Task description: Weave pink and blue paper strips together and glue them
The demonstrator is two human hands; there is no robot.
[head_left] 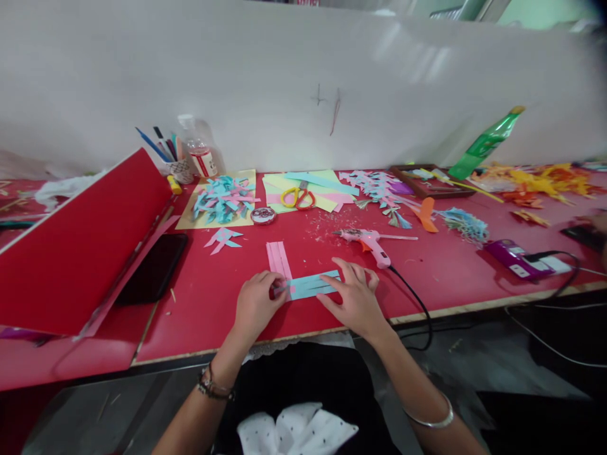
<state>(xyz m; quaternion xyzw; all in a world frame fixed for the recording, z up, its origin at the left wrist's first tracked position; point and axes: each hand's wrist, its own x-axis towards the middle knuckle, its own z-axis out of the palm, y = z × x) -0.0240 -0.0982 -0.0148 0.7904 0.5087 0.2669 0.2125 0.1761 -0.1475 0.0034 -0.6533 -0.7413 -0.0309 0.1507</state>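
Observation:
In front of me on the table, slit blue paper strips [310, 285] cross slit pink paper strips [277, 259], meeting in a small woven patch. My left hand [256, 300] pinches the left end of the crossing, its fingertips partly hiding the paper there. Over the right end of the blue strips, my right hand [353, 294] has its fingers spread, with fingertips resting on or just above the paper. A finished woven pink-and-blue paper fish [224, 239] lies to the upper left.
Beyond my right hand lies a pink glue gun [372, 243], its black cord trailing off the edge. Scissors [298, 196], a heap of paper pieces [225, 200] and a round tin [262, 216] sit behind. A phone [154, 268] and red folder [90, 246] stand left; a green bottle [486, 145] right.

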